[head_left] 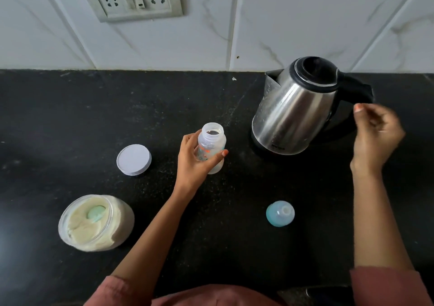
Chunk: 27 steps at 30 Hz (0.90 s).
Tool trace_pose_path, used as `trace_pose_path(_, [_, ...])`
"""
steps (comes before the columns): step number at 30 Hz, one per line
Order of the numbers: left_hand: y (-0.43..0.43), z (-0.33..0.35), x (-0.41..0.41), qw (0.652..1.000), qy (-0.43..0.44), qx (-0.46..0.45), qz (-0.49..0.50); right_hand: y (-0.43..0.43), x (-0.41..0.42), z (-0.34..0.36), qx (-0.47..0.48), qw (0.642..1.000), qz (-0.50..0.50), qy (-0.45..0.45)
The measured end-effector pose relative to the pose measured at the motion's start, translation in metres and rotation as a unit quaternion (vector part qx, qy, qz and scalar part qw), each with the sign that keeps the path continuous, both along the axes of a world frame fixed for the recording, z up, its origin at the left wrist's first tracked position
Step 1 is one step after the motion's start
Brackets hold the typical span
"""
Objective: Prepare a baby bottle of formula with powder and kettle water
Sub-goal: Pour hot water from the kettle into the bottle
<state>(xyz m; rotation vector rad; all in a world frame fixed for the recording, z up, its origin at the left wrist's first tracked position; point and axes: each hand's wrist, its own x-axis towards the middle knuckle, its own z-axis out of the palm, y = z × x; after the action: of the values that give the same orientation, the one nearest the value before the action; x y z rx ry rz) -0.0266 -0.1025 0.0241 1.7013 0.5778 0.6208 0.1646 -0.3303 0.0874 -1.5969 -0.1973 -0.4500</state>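
Black counter (70, 117) underneath it all, and the left hand (190, 162) has the baby bottle (212, 146). Fingers and thumb are wrapped round its clear body, its mouth is open with no cap, and it sits upright mid-counter, just left of the kettle (296, 110). Whether its base rests on the counter, I cannot tell. The steel kettle stands back right near the tiled wall (281, 23), black handle (359, 90) pointing right. The right hand (375, 136) hovers just under that handle, blurred, with its fingers loosely curled and empty. Front left is an open jar (124, 218) of pale powder, with a green scoop (96, 213) sunk in it. A white lid (133, 159) lies flat between jar and bottle. A blue bottle cap (280, 213) sits between the two arms.
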Motion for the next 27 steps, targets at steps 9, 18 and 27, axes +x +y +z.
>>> trace_pose_path(9, [0.002,0.0,0.022,1.0,0.01,-0.014,0.022,-0.016,0.05,-0.012,0.027,0.991,0.111,0.064])
trace_pose_path(18, [0.001,-0.001,0.033,1.0,0.012,-0.008,0.026,-0.024,0.08,-0.006,-0.037,0.956,0.275,0.092])
trace_pose_path(27, [0.006,0.001,0.03,1.0,0.018,0.001,0.024,-0.008,0.067,-0.006,0.006,0.97,0.24,0.041])
